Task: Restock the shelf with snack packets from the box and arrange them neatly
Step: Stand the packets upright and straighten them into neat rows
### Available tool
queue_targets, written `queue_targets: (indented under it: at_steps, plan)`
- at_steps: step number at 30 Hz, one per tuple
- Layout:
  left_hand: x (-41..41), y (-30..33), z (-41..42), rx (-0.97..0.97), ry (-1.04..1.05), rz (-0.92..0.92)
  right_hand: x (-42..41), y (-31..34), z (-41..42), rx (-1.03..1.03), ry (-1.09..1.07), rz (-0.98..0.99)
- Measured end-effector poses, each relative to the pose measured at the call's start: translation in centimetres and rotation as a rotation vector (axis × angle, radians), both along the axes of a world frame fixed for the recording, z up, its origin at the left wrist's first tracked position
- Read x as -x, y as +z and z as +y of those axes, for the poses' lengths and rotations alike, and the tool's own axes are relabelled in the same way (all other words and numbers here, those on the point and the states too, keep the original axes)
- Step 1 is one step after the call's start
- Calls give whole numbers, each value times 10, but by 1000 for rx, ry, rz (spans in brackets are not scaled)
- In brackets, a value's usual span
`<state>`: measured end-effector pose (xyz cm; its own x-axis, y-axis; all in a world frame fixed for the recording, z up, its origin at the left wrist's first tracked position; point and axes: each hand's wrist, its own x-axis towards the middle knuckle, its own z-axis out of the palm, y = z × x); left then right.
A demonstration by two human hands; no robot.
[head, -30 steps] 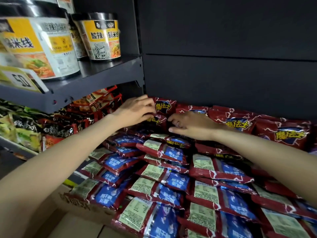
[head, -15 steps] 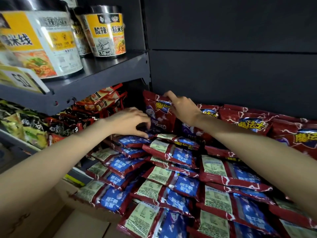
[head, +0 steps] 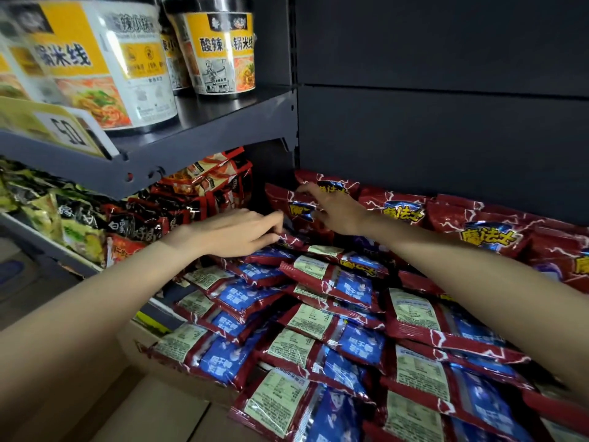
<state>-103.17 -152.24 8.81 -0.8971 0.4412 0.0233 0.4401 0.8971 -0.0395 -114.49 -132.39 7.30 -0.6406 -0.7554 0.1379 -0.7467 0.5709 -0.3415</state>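
Here your right hand lies spread on an upright red snack packet at the back; your left hand, fingers loosely extended, touches flat blue-backed packets beneath it. Noodle tubs stand above.

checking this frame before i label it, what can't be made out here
Head view, the only one:
- Left hand: fingertips tucked among the red snack packets; a grip cannot be told.
- Right hand: rests on the upright packet; its palm side is hidden.
- Box: mostly covered by packets and the left arm.
- Price tag: blurred, partly cut off.
- Shelf floor: buried under packets.
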Motion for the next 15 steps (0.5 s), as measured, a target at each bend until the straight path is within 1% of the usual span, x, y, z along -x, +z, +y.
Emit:
queue_targets:
  at_steps: [1,2,4,5,7,9,11,13,15]
  plan:
    - [-2,-1,-1,4,2,16,1,1,0,-10,-35,48]
    - [-2,-1,0,10,6,30,3,2,0,-43,-89,167]
    - [-1,-1,2,23,3,43,5,7,2,-184,-196,488]
    - [0,-1,2,36,-1,45,4,9,4,-250,-213,590]
    - [3,0,5,67,2,34,3,12,7,-356,-190,685]
    - [6,3,7,56,1,15,4,14,11,-409,-148,772]
    - [9,5,8,-9,-2,7,12,12,13,-406,-128,819]
    - [19,5,8,-71,17,50,19,10,14,-394,-121,834]
    - [35,2,9,-131,68,92,22,10,16,-425,-105,852]
